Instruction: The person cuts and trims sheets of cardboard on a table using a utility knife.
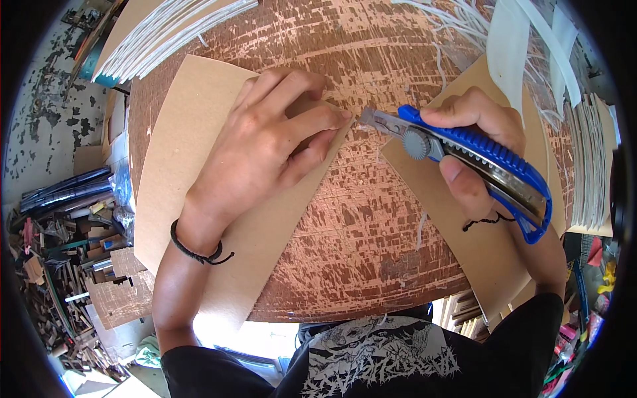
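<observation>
A long tan cardboard sheet (176,132) lies on the worn brown tabletop, and my left hand (265,126) rests on it. Those fingers are bent but apart, with the index fingertip at the sheet's right edge. My right hand (488,129) is closed around a blue utility knife (491,156) with a grey dial. Its metal front end points left toward my left fingertips and stops just short of the sheet's edge. How far the blade sticks out is hard to make out. Beneath the knife and my right forearm lies a second cardboard sheet (438,205).
White-edged strips (166,33) are stacked at the far left, and another stack (590,166) stands at the right edge. Thin white offcuts (458,20) and translucent white strips (511,53) lie at the far right. Scrap wood and clutter (66,292) fill the floor at left.
</observation>
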Motion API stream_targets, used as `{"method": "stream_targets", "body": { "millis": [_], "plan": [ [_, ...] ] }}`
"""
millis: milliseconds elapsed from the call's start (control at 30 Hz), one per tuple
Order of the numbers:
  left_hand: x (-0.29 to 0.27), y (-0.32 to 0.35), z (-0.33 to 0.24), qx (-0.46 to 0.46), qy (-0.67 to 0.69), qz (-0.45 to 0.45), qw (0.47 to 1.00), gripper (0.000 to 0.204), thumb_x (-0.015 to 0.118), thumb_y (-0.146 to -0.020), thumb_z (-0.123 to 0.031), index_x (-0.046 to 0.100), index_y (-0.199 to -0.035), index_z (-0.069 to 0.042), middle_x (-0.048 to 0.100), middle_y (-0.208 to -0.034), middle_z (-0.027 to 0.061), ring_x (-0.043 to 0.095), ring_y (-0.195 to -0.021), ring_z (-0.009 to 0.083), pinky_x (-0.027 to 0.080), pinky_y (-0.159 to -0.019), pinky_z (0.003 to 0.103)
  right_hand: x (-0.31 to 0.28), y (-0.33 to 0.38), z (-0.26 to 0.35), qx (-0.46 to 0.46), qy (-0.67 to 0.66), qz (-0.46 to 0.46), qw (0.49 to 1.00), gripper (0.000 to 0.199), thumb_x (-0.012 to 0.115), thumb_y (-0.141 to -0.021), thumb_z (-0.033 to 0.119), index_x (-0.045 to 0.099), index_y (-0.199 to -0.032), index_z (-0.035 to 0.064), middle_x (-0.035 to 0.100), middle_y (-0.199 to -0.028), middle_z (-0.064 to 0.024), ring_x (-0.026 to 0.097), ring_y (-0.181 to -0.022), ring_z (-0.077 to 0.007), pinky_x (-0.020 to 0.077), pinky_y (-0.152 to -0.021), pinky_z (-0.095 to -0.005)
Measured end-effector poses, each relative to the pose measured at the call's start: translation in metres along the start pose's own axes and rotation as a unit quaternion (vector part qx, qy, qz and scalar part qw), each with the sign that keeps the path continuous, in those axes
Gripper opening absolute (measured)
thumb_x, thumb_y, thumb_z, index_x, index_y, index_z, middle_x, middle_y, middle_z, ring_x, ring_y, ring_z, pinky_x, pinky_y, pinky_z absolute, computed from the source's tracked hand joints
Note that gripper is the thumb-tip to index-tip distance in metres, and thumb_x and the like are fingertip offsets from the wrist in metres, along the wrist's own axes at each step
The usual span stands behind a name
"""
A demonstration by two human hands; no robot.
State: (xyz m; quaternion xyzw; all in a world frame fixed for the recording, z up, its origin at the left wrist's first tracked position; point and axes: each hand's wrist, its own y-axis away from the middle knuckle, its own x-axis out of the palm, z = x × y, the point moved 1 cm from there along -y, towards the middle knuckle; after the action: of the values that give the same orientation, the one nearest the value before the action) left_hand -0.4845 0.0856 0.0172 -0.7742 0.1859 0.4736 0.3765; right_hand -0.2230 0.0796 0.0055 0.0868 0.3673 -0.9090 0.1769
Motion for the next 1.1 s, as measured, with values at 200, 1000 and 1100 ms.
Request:
{"method": "stream_targets", "body": {
  "millis": [200, 1000, 1100],
  "plan": [
    [-0.002, 0.001, 0.0, -0.008, -0.001, 0.01, 1.0, 0.032, 0.075, -0.075, -0.004, 0.074, -0.107, -0.011, 0.061, -0.117, 0.0108, 0.059, -0.112, 0.0303, 0.047, -0.097, 0.044, -0.009, -0.005, 0.002, 0.015, 0.059, 0.056, 0.997, 0.047, 0.069, -0.092, 0.042, 0.064, -0.105, -0.0023, 0.067, -0.083, -0.0065, 0.062, -0.07, -0.0086, 0.0461, -0.061, -0.0222],
    [-0.054, -0.059, -0.003, -0.084, -0.086, 0.116, 0.986, 0.031, 0.049, -0.105, -0.032, 0.059, -0.103, -0.002, 0.067, -0.086, 0.0285, 0.064, -0.089, 0.0484, 0.049, -0.081, 0.057, -0.018, -0.017, -0.005, 0.145, -0.163, -0.092, 0.972, 0.018, 0.062, -0.1, 0.02, 0.063, -0.11, 0.0047, 0.067, -0.09, -0.0043, 0.061, -0.077, -0.0082, 0.0502, -0.068, -0.0266],
    [-0.071, -0.065, 0.019, -0.135, -0.119, 0.049, 0.982, 0.035, 0.048, -0.105, -0.035, 0.059, -0.104, -0.002, 0.067, -0.085, 0.0287, 0.064, -0.088, 0.049, 0.049, -0.081, 0.056, -0.02, -0.017, -0.004, 0.173, -0.188, -0.106, 0.961, 0.024, 0.06, -0.102, 0.029, 0.062, -0.111, 0.007, 0.065, -0.087, -0.0015, 0.059, -0.075, -0.0066, 0.0488, -0.067, -0.0252]
  ]
}}
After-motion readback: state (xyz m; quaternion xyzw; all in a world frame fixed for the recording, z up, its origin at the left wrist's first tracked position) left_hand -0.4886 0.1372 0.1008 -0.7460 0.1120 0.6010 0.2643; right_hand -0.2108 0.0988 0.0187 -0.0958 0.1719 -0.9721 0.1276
